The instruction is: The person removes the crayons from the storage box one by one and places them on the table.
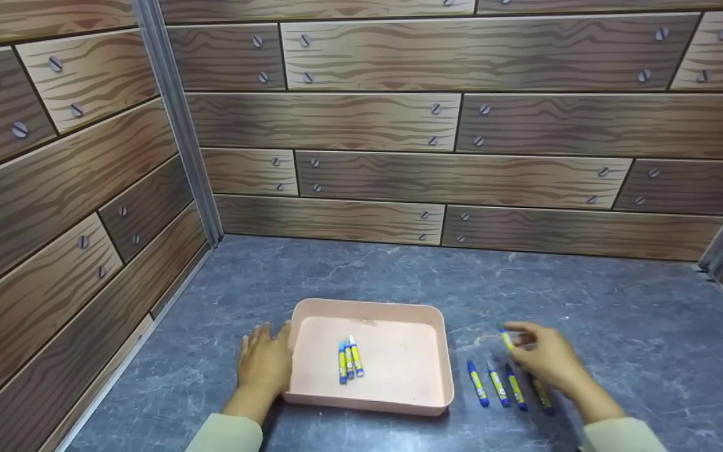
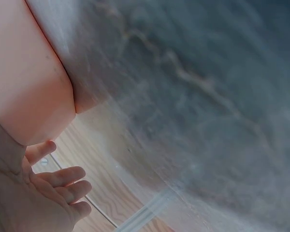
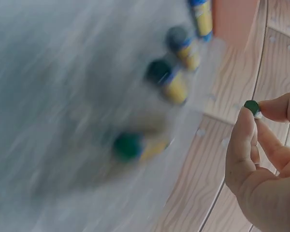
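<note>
Pinching a green-topped yellow marker (image 1: 506, 339) between finger and thumb of the right hand (image 1: 548, 358), at three o'clock from the pink tray (image 1: 402, 361). Touching the tray's nine o'clock side with the left hand (image 1: 264, 362), fingers loose and gripping nothing. Also seeing four more markers (image 1: 514, 385) in a row on the table (image 1: 311, 267), near four o'clock, and three small markers (image 1: 349, 360) inside the tray, just toward nine.

Your dark blue-grey counter (image 1: 361, 270) has pale, marble-like veins. Directly on it, a pink tray (image 1: 405, 358) sits beside your left hand (image 1: 264, 364), and four crayons (image 1: 498, 384) lie in a row by your right hand (image 1: 545, 356).
</note>
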